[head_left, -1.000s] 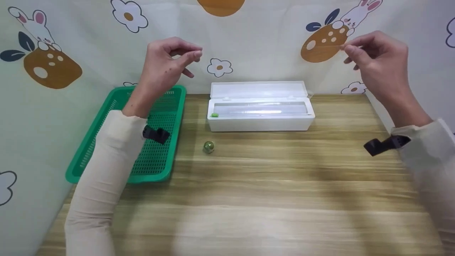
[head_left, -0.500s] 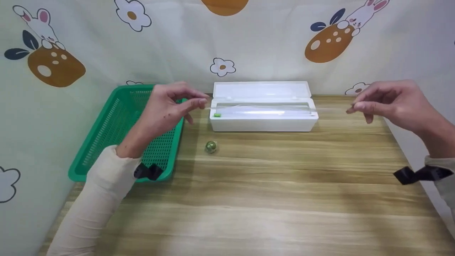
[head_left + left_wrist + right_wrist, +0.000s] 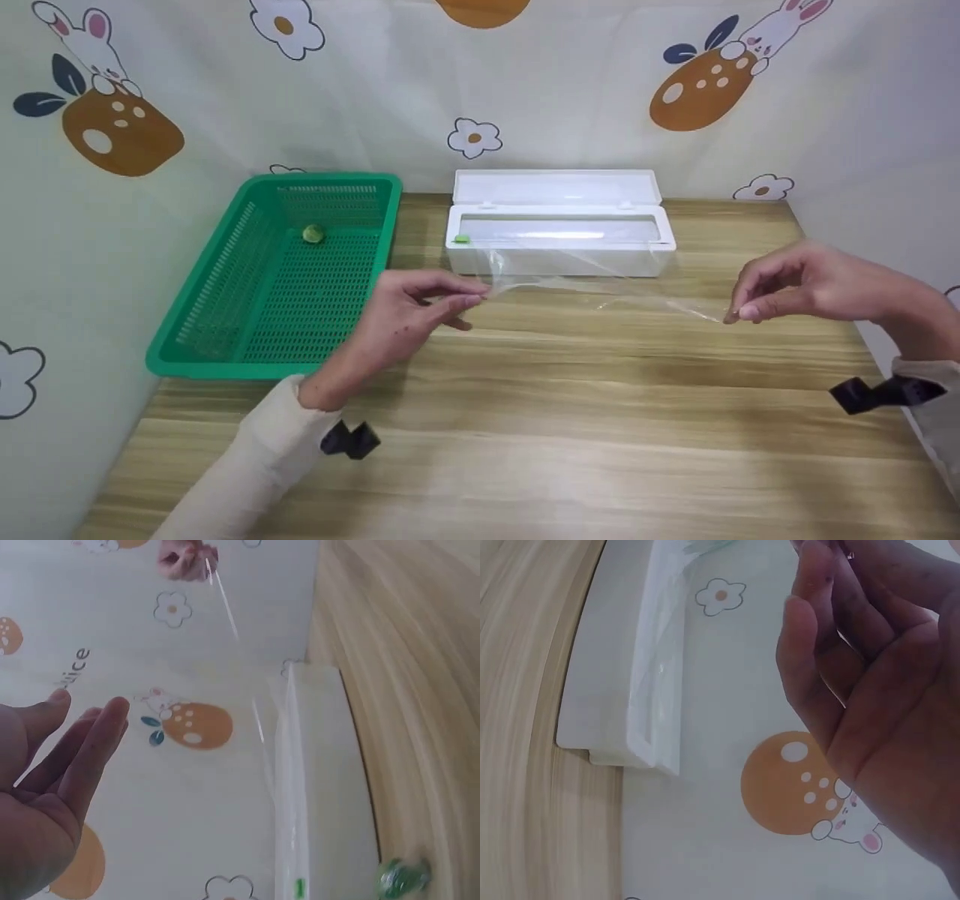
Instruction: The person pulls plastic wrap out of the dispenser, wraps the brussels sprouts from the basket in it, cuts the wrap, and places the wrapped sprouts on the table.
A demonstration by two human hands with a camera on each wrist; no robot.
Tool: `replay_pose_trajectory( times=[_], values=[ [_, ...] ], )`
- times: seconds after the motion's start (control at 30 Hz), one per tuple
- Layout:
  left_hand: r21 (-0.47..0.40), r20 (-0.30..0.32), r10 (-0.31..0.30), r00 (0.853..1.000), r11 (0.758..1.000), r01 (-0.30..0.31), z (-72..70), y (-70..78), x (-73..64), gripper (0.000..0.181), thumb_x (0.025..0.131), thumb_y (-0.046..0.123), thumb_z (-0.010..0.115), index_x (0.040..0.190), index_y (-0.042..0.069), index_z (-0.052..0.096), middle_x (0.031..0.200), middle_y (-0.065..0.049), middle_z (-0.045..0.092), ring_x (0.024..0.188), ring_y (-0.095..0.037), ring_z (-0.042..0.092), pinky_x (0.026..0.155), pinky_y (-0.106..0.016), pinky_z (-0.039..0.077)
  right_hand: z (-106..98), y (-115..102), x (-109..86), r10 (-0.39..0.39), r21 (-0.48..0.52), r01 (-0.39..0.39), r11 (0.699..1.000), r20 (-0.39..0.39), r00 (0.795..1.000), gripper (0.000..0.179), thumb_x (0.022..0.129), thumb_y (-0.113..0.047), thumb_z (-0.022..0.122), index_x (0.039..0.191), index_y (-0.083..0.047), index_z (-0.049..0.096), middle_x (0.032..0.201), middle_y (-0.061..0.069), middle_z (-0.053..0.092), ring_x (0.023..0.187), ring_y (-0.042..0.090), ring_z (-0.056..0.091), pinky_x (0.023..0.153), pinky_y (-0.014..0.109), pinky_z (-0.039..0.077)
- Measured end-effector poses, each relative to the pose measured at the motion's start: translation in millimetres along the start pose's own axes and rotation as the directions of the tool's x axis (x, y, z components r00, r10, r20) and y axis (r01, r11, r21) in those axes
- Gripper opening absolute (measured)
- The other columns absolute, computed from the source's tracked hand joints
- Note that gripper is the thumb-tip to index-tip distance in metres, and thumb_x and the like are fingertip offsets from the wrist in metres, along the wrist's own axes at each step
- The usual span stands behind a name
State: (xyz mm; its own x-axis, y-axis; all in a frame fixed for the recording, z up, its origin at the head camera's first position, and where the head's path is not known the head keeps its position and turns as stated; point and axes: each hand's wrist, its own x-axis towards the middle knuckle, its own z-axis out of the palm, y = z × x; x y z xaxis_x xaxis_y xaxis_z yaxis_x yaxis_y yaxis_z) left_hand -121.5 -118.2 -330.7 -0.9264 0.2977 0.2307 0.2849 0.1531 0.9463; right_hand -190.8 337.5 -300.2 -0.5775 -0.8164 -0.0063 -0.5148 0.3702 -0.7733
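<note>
Both hands' fingers pinch cling film [image 3: 600,289] from the white box [image 3: 559,259]; the green basket [image 3: 225,300] holds seemingly a ball [image 3: 313,235].

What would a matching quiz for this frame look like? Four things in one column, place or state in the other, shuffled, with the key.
Things:
1. green basket
2. white dispenser box
3. clear film sheet
4. small green ball

Place or state:
A. stretched between the left hand and the right hand, pinched at both ends
B. lies inside the basket, near its far end
C. at the table's left rear corner
D. lid open, at the back middle of the table

Pairs: 1-C, 2-D, 3-A, 4-B
</note>
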Motion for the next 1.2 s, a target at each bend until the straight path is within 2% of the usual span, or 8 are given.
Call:
replay_pose_trajectory(
  times=[0.13,0.27,0.53,0.63,0.73,0.9,1.07,1.2],
  values=[
    [-0.071,0.076,0.021,0.997,0.997,-0.016,27.6,-15.0,-0.6,0.017,0.091,-0.002,0.068,0.106,-0.008,0.073,0.115,-0.025,0.072,0.099,-0.025,0.075,0.080,-0.033,0.063,4,4,-0.4,0.000,-0.006,0.001,1.000,0.046,0.999,0.023,0.089,0.010,0.064,0.097,-0.009,0.073,0.093,-0.006,0.076,0.078,0.009,0.068,0.069,0.022,0.056],
    [-0.065,0.138,-0.043,0.989,0.996,0.053,43.2,-29.6,-2.2,0.018,0.091,0.000,0.068,0.107,-0.004,0.074,0.118,-0.020,0.072,0.102,-0.029,0.074,0.081,-0.031,0.062,8,8,0.9,0.007,-0.031,-0.005,1.000,0.068,0.998,0.023,0.090,0.006,0.066,0.098,-0.014,0.074,0.092,-0.006,0.076,0.081,0.009,0.068,0.073,0.021,0.056],
    [0.180,0.246,-0.178,0.953,0.974,0.135,34.9,-62.0,-17.4,0.015,0.090,0.010,0.073,0.104,0.006,0.078,0.103,-0.011,0.078,0.079,-0.011,0.072,0.071,-0.023,0.061,24,24,1.0,0.016,-0.029,-0.011,1.000,0.159,0.987,0.019,0.091,-0.001,0.069,0.098,-0.018,0.075,0.093,-0.006,0.076,0.082,0.006,0.068,0.074,0.022,0.056],
    [0.266,0.273,-0.162,0.948,0.960,0.087,23.9,-73.7,-22.9,0.013,0.090,0.010,0.073,0.100,0.005,0.079,0.098,-0.009,0.079,0.076,-0.005,0.066,0.068,-0.020,0.058,33,33,1.7,0.057,-0.017,-0.055,0.998,0.196,0.979,0.014,0.091,-0.007,0.070,0.096,-0.019,0.076,0.094,-0.006,0.076,0.081,0.005,0.068,0.072,0.023,0.056],
    [0.337,0.306,-0.094,0.947,0.941,-0.016,13.9,-82.8,-27.7,0.011,0.090,0.007,0.073,0.098,0.005,0.080,0.096,-0.008,0.079,0.078,-0.006,0.069,0.069,-0.019,0.057,42,41,4.2,0.117,0.000,-0.120,0.993,0.228,0.967,0.009,0.091,-0.011,0.071,0.095,-0.018,0.076,0.094,-0.002,0.077,0.081,0.003,0.067,0.072,0.023,0.056],
    [0.435,0.378,0.013,0.926,0.880,-0.190,4.3,-94.1,-34.0,0.013,0.087,0.000,0.073,0.097,0.005,0.080,0.095,-0.008,0.079,0.088,-0.017,0.075,0.079,-0.022,0.060,61,51,13.6,0.241,-0.006,-0.249,0.969,0.263,0.934,0.007,0.088,-0.017,0.075,0.092,-0.013,0.079,0.098,0.009,0.078,0.087,0.004,0.069,0.078,0.021,0.057],
    [0.500,0.448,-0.012,0.894,0.832,-0.240,2.5,-103.9,-37.8,0.011,0.089,0.004,0.072,0.097,0.006,0.080,0.095,-0.008,0.079,0.089,-0.019,0.076,0.080,-0.020,0.060,82,60,22.8,0.340,-0.046,-0.341,0.939,0.274,0.900,0.007,0.085,-0.016,0.077,0.090,-0.011,0.080,0.094,0.003,0.078,0.087,0.004,0.068,0.081,0.019,0.054],
    [0.528,0.499,-0.048,0.865,0.808,-0.259,2.8,-109.8,-40.3,0.010,0.089,0.007,0.073,0.096,0.006,0.079,0.094,-0.008,0.079,0.086,-0.017,0.076,0.076,-0.015,0.058,96,65,27.6,0.343,-0.091,-0.330,0.939,0.265,0.901,0.007,0.084,-0.010,0.076,0.087,-0.014,0.080,0.089,-0.003,0.077,0.085,0.004,0.067,0.080,0.019,0.054]
  ],
)
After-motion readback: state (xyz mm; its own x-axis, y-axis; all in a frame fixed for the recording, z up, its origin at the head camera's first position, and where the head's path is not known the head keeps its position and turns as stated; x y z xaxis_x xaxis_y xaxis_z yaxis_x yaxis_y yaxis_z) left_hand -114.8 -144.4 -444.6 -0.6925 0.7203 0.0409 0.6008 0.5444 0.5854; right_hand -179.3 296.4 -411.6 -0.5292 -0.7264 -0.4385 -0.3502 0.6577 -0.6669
